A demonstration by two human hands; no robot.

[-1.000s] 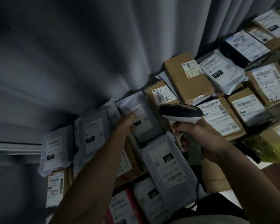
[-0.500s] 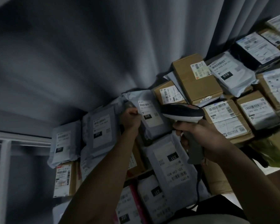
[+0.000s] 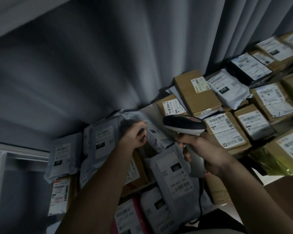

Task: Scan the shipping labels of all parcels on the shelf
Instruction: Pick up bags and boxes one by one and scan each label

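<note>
Many parcels crowd the shelf [image 3: 149, 107] below a wide, pleated grey curtain [image 3: 108, 56] that fills the upper part of the view. Brown cardboard boxes with white shipping labels lie packed edge to edge on the right; the largest, a tan cardboard box [image 3: 197, 92], sits near the curtain's foot, touching a grey plastic mailer marked 010 [image 3: 230, 90]. Grey plastic mailers overlap on the left, and a long grey mailer labelled 231 [image 3: 174, 173] lies nearest the person, between the two forearms. At the far right a yellow-green plastic bag [image 3: 277, 164] leans against the boxes. The left hand [image 3: 134, 135] is clenched on a crumpled grey plastic mailer [image 3: 152, 132], its fingers bunching the wrapping so that its label is mostly folded out of sight. Just beside it, the right hand [image 3: 208, 149] grips the handle of a black-and-white handheld barcode scanner [image 3: 184, 126], whose head hangs above that mailer, pointing left.
</note>
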